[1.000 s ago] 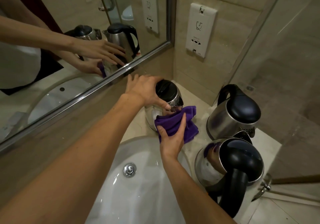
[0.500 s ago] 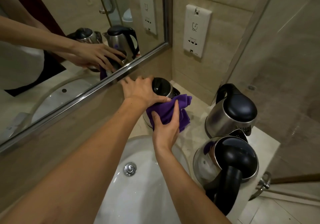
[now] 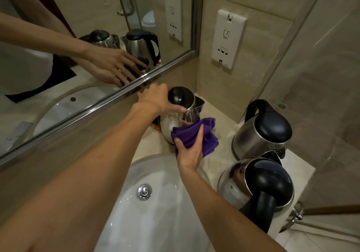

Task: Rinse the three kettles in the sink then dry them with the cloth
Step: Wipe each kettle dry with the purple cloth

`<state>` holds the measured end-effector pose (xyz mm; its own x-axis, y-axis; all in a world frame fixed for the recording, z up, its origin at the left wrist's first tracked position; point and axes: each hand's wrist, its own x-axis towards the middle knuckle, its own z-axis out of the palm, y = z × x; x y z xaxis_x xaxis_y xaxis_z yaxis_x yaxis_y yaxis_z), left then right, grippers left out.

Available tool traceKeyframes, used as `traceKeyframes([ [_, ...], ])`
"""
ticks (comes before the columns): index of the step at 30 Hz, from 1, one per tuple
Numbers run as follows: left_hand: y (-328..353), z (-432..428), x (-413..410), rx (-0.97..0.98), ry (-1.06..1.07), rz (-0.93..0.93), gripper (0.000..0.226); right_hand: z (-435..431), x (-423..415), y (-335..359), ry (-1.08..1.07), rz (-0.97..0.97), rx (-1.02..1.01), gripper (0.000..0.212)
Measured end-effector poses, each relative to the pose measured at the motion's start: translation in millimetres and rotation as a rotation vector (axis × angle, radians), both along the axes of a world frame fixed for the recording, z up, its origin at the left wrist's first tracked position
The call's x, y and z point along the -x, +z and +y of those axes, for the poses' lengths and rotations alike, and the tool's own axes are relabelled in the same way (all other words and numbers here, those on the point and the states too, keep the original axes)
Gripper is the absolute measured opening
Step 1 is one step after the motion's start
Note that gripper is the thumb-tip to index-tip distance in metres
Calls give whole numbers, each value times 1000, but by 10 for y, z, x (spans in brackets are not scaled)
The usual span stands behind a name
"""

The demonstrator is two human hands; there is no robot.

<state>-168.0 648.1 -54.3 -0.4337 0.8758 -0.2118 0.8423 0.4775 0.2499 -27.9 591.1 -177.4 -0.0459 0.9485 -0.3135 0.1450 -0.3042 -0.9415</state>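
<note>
**Helper:** Where is the kettle (image 3: pixel 169 123) sitting?

**Me:** It is standing straight up on the counter (image 3: pixel 222 155), in the back corner. It is just past the sink (image 3: pixel 155 216) and close under the mirror (image 3: pixel 87 8). Its long way is going up and down.

**Helper:** What are your hands doing?

**Me:** My left hand (image 3: pixel 155 99) is sitting on top of it. The fingers are curling over the black lid and the thumb is pressing on the shiny side, so I am holding it steady. My right hand (image 3: pixel 190 151) is holding the cloth (image 3: pixel 194 134). The thumb is pinching the bunched cloth, and one finger is lying long and straight on it, pushing it onto the kettle.

**Helper:** Which way is the kettle from those fingers?

**Me:** It is lying just ahead of them, away from me and a bit to the left. The cloth is touching the low side nearest me, under the spout.

**Helper:** What is the next wipe needing?

**Me:** I am thinking the cloth should be going up the side or round it. The right hand is nearer for that, since the left is busy on top. I am minding that the kettle is not tipping.

**Helper:** And the others?

**Me:** The back kettle (image 3: pixel 261 134) and the front kettle (image 3: pixel 263 181) are standing on the right, apart from the cloth. I cannot tell if they are dry.
</note>
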Motion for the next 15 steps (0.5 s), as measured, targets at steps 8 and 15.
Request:
traceKeyframes([
  [8,21,-16,-186,2,129,-5,96,-124,116,211,-87,-15,-195,98],
  [15,-1,-14,-485,7,209,98,91,-33,93,243,-126,-126,-256,99],
])
